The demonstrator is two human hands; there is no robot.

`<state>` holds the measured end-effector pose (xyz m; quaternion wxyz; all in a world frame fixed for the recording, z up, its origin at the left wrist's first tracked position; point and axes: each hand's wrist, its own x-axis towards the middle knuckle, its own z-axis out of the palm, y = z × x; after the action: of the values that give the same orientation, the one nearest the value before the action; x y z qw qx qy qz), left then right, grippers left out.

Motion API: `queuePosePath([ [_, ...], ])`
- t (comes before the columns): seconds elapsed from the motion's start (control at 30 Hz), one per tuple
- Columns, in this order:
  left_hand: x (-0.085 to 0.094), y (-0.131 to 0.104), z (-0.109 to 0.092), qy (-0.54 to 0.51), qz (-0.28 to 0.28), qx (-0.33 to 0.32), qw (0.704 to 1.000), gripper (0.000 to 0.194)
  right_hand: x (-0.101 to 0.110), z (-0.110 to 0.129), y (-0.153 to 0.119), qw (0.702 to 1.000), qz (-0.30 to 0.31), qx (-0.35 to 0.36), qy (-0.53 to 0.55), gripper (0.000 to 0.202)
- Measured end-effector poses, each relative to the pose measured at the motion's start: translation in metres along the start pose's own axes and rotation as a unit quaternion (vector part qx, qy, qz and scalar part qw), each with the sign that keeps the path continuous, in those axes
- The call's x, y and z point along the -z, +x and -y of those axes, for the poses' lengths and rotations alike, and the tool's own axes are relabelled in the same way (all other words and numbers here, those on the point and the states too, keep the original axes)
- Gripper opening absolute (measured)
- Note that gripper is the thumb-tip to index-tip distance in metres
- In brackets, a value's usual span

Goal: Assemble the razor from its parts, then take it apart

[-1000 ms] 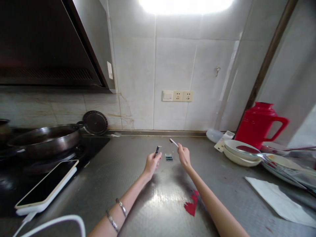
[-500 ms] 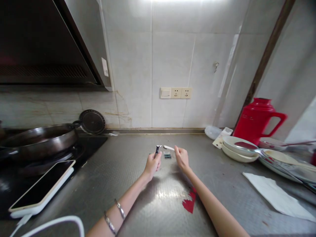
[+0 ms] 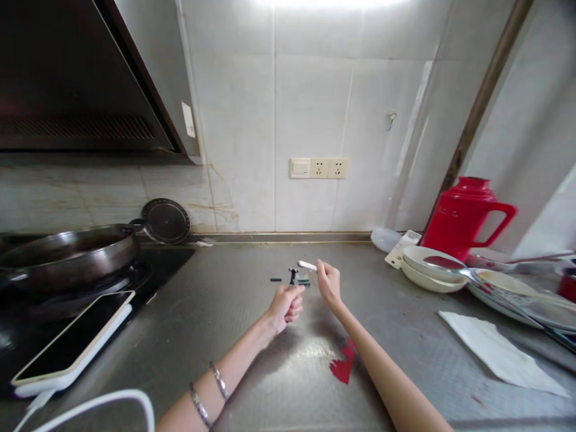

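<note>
Upright in my left hand [image 3: 287,306] is a small black razor [image 3: 293,276] with a T-shaped metallic head, my fingers wrapped round its handle. My right hand [image 3: 329,283] is closed on a slim white stick-like tool [image 3: 308,265]; its tip points left, toward the razor head, without touching it. What kind of tool it is I cannot make out. Just behind the razor lie small dark green strips [image 3: 304,281] on the metal counter [image 3: 243,264], and another green strip [image 3: 276,279] lies to its left.
A torn red scrap [image 3: 342,367] lies near my right forearm. To the left are a phone [image 3: 74,342] with a white cable and a pan [image 3: 72,255] on the stove. At right stand stacked bowls [image 3: 432,282], plates, a red thermos [image 3: 463,219] and a white tissue [image 3: 499,354].
My left hand has moved slightly right and down with the razor, which now stands in front of the green strips. The left green strip has come into sight. My right hand has barely moved.
</note>
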<state>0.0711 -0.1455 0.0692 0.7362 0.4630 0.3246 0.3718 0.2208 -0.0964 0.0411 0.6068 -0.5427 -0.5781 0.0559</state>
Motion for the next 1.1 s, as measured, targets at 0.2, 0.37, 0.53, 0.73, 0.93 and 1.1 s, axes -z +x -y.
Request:
queuePosePath([
  [0.2, 0.004, 0.001, 0.0, -0.038, 0.066, 0.048, 0.996, 0.046, -0.005, 0.002, -0.003, 0.999, 0.032, 0.005, 0.012, 0.043],
  [0.37, 0.007, 0.002, -0.001, -0.054, 0.073, 0.057, 0.994, 0.048, -0.005, 0.004, -0.003, 0.999, 0.018, 0.001, 0.03, 0.042],
  [0.53, 0.005, -0.002, -0.005, -0.059, 0.108, 0.051, 0.991, 0.049, -0.008, -0.004, -0.005, 0.999, 0.033, 0.011, 0.015, 0.044],
  [0.73, 0.007, 0.007, 0.0, -0.014, -0.042, -0.016, 0.999, 0.048, 0.007, -0.01, 0.008, 0.998, -0.027, 0.0, -0.054, 0.046],
  [0.93, 0.01, 0.015, 0.008, -0.004, -0.127, -0.009, 0.992, 0.041, 0.022, 0.019, 0.013, 0.961, -0.043, 0.123, -0.243, 0.046],
  [1.1, 0.002, 0.012, 0.011, -0.019, -0.114, 0.002, 0.993, 0.043, 0.019, 0.021, 0.009, 0.937, -0.028, 0.154, -0.312, 0.049],
])
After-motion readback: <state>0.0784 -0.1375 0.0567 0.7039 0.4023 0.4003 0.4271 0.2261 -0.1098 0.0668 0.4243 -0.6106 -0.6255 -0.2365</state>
